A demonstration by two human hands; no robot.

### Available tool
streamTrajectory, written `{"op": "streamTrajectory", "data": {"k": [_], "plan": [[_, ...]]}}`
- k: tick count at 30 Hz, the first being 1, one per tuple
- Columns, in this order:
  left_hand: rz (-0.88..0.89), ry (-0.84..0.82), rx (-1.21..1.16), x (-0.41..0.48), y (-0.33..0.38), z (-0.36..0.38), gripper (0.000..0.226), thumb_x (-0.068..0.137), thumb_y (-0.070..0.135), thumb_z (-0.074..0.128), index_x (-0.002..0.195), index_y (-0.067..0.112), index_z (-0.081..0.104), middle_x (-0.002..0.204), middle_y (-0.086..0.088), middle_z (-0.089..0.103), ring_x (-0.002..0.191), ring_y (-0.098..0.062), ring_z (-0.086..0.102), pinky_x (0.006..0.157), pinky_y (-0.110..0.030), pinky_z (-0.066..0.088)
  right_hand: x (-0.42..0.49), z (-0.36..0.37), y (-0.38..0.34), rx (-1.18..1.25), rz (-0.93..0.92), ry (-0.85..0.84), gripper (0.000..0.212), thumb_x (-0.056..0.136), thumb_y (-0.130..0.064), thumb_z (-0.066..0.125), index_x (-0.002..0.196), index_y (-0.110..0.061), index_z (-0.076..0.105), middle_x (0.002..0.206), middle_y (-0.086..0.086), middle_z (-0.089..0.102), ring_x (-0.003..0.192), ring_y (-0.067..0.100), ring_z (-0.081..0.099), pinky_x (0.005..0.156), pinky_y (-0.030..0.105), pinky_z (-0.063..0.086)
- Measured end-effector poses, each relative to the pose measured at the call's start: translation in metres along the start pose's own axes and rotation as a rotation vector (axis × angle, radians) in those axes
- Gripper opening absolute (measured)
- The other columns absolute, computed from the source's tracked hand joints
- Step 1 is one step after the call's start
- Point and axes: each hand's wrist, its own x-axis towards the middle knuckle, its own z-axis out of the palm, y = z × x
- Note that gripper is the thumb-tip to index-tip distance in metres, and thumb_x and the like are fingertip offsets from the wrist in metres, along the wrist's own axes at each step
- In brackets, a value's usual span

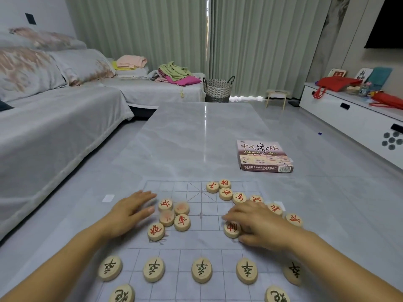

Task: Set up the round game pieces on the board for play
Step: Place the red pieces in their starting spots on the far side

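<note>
Pale green curtains (152, 29) hang closed across the far wall, daylight (246, 98) leaking under their hem. A grey-covered sofa (54, 127) with patterned cushions (28, 68) and heaped clothes (174, 73) runs along the left; a woven basket (218, 89), small stool (275, 95) and low white cabinet (349, 114) stand on the grey floor (305, 136).
</note>
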Motion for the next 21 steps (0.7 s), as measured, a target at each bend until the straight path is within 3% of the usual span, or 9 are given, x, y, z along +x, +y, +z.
{"op": "streamTrajectory", "data": {"k": [3, 6, 8, 12, 15, 21], "plan": [[-0.012, 0.005, 0.181, -0.005, -0.021, 0.005, 0.109, 0.055, 0.095, -0.001, 0.141, 0.035, 0.028, 0.154, 0.012, 0.021, 0.143, -0.005, 0.013, 0.119, -0.032, 0.011, 0.015, 0.001, -0.006, -0.041, -0.014, 0.02, 0.036, 0.088, -0.039, 0.051, 0.124, -0.032, 0.05, 0.123, -0.007, 0.049, 0.111, 0.015, 0.044, 0.095, 0.03, 0.035], [-0.002, 0.051, 0.216, -0.006, -0.021, 0.012, 0.105, 0.056, 0.093, -0.004, 0.142, 0.039, 0.024, 0.153, 0.017, 0.017, 0.142, -0.002, 0.009, 0.119, -0.032, 0.009, 0.044, -0.012, 0.004, 0.202, 0.208, 0.203, 0.03, 0.086, -0.036, 0.055, 0.111, -0.022, 0.058, 0.108, -0.002, 0.052, 0.1, 0.019, 0.054, 0.088, 0.033, 0.045], [0.002, 0.074, 0.211, -0.006, -0.021, 0.014, 0.103, 0.057, 0.093, -0.004, 0.142, 0.04, 0.024, 0.153, 0.018, 0.016, 0.142, 0.0, 0.009, 0.119, -0.031, 0.008, 0.07, -0.02, 0.021, 0.319, 0.339, 0.289, 0.034, 0.084, -0.032, 0.06, 0.115, -0.017, 0.056, 0.113, 0.001, 0.051, 0.102, 0.019, 0.054, 0.089, 0.032, 0.045], [0.003, 0.122, 0.175, -0.005, -0.023, 0.015, 0.099, 0.059, 0.092, -0.001, 0.138, 0.043, 0.03, 0.152, 0.019, 0.022, 0.141, 0.001, 0.013, 0.118, -0.03, 0.01, 0.112, -0.009, 0.038, 0.384, 0.463, 0.265, 0.037, 0.085, -0.025, 0.06, 0.118, -0.012, 0.051, 0.123, 0.007, 0.054, 0.105, 0.021, 0.054, 0.086, 0.032, 0.044], [0.006, 0.133, 0.172, -0.005, -0.023, 0.013, 0.1, 0.058, 0.093, -0.001, 0.138, 0.042, 0.031, 0.152, 0.018, 0.023, 0.141, 0.0, 0.015, 0.118, -0.031, 0.012, 0.118, 0.003, 0.026, 0.443, 0.461, 0.233, 0.034, 0.086, -0.027, 0.06, 0.115, -0.015, 0.049, 0.116, 0.009, 0.06, 0.092, 0.02, 0.054, 0.077, 0.029, 0.042], [-0.006, 0.11, 0.203, -0.007, -0.019, 0.014, 0.104, 0.056, 0.094, -0.001, 0.141, 0.041, 0.028, 0.153, 0.018, 0.019, 0.142, -0.001, 0.012, 0.117, -0.03, 0.009, 0.084, 0.009, -0.016, 0.376, 0.27, 0.095, 0.036, 0.084, -0.033, 0.062, 0.116, -0.022, 0.05, 0.114, -0.001, 0.059, 0.099, 0.016, 0.054, 0.084, 0.029, 0.045]]}}
